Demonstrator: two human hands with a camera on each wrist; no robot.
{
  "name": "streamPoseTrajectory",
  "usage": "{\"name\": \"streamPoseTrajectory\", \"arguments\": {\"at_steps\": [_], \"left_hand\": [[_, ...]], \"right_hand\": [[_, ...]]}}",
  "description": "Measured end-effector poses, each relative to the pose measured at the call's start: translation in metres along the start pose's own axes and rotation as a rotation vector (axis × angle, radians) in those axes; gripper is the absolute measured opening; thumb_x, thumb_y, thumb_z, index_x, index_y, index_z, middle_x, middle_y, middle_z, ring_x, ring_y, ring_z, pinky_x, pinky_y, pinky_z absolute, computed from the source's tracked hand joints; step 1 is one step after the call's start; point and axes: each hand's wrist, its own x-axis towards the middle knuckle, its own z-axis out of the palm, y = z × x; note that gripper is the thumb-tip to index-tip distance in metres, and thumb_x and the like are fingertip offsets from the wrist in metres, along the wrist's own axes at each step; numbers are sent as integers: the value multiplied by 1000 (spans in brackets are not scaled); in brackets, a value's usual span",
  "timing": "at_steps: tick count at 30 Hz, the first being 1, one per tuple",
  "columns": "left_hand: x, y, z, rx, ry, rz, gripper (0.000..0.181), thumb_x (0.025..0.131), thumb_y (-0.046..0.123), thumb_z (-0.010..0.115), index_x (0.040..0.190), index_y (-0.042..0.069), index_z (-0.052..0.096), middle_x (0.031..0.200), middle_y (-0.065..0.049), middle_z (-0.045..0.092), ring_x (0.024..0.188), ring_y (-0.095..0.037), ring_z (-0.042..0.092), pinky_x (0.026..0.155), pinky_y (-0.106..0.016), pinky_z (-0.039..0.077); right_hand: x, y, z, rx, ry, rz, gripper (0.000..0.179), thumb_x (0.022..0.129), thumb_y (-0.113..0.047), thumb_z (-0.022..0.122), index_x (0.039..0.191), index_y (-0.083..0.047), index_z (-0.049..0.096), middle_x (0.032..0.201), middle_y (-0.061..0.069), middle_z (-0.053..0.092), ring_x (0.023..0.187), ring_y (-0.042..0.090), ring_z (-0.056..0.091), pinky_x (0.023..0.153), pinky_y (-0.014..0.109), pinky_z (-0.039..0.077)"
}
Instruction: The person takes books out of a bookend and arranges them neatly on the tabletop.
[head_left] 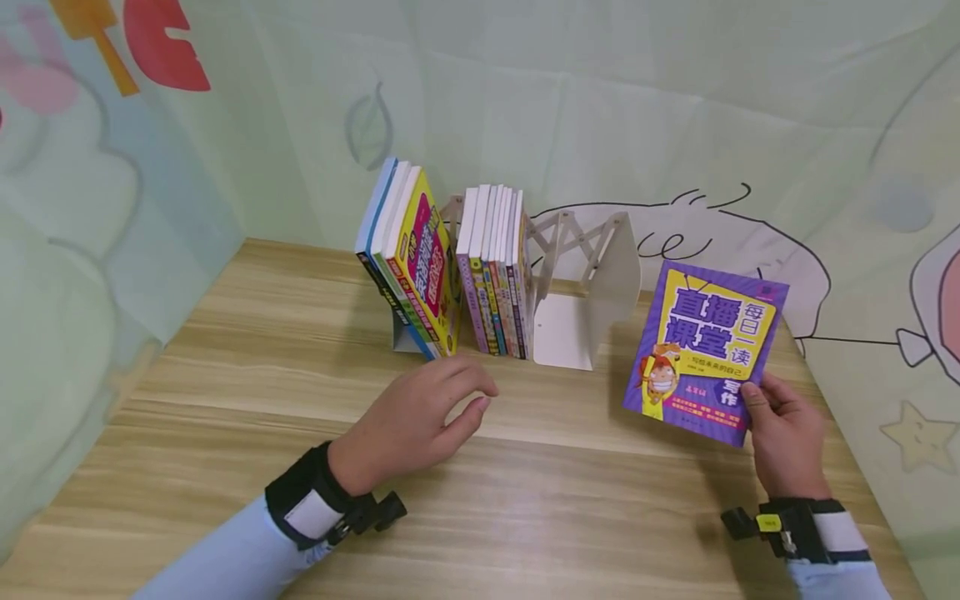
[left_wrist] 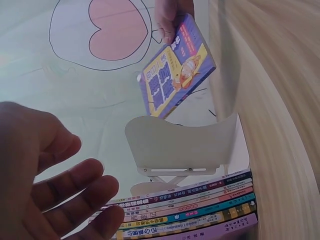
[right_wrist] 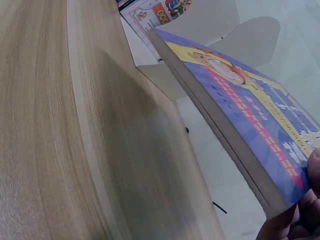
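Observation:
A purple and yellow book (head_left: pixel 701 350) is held up over the right side of the table, its front cover facing me. My right hand (head_left: pixel 787 437) grips its lower right corner, thumb on the cover and fingers behind; the right wrist view shows the book's page edge, tilted above its shadow. My left hand (head_left: pixel 420 417) holds nothing, its fingers loosely bent in front of the shelved books. Nearest to it are a row of thin upright books (head_left: pixel 495 275) and a leaning group with a yellow book (head_left: pixel 423 267). They stand in a white folding bookend rack (head_left: pixel 615 267).
The wooden table (head_left: pixel 525 517) runs back to a printed cloth backdrop (head_left: pixel 480 100) with cartoon drawings. The rack's right section, between the thin books and the end plate, shows its bare base (head_left: pixel 564 329). Both wrists wear black straps with small cameras.

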Motion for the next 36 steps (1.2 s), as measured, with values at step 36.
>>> {"name": "streamPoseTrajectory", "arguments": {"at_steps": [36], "left_hand": [[-6, -3, 6, 18, -45, -7, 13, 97, 21, 60, 106, 14, 69, 105, 3, 68, 99, -12, 65, 86, -31, 56]], "right_hand": [[22, 20, 0, -297, -226, 186, 70, 103, -47, 43, 156, -5, 29, 146, 21, 46, 93, 0, 60, 77, 20, 58]]}}
